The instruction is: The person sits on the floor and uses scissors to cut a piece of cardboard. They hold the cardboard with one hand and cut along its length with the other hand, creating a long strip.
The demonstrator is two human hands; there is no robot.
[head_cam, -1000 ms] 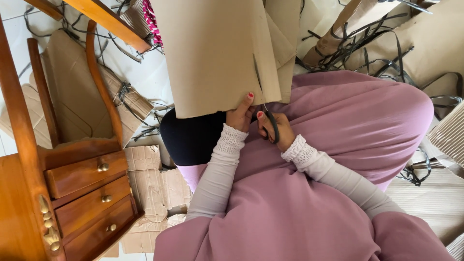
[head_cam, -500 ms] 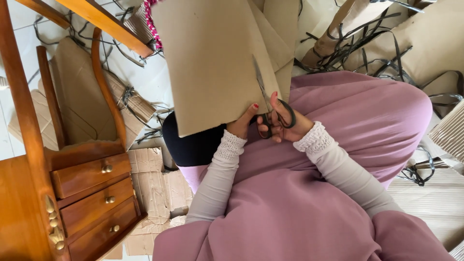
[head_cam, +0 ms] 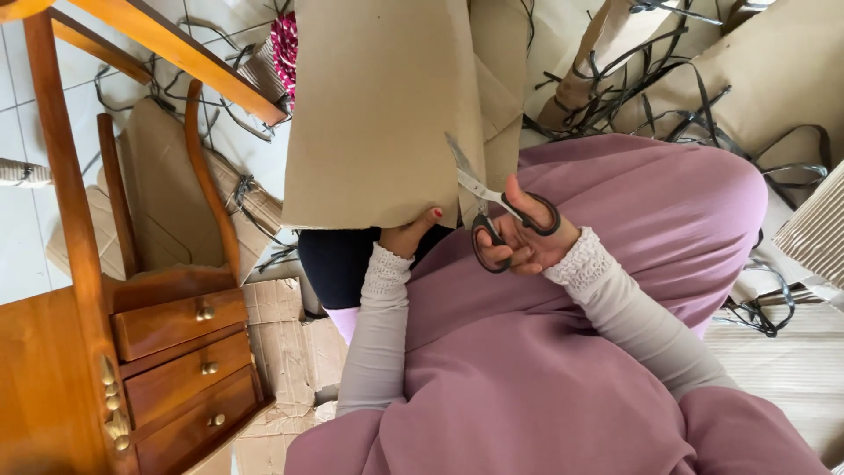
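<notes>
The left hand [head_cam: 409,236] pinches the bottom edge of a large cardboard sheet [head_cam: 378,114], thumb on the near face with a red nail showing, and holds the sheet upright above the lap. The right hand [head_cam: 527,242] is closed through the dark loops of the scissors [head_cam: 492,207]; the thumb sits in the upper loop and the fingers curl through the lower one. The blades are parted and point up and to the left, into the bottom edge of the sheet just right of the left hand. A narrower strip of cardboard [head_cam: 501,88] hangs to the right of the blades.

Both arms wear pale sleeves over a mauve garment [head_cam: 545,378] that covers the lap. At the left stands a wooden drawer unit [head_cam: 176,369] with brass knobs, beside a wooden chair frame [head_cam: 79,176]. Cardboard pieces and black straps [head_cam: 668,79] lie on the floor around.
</notes>
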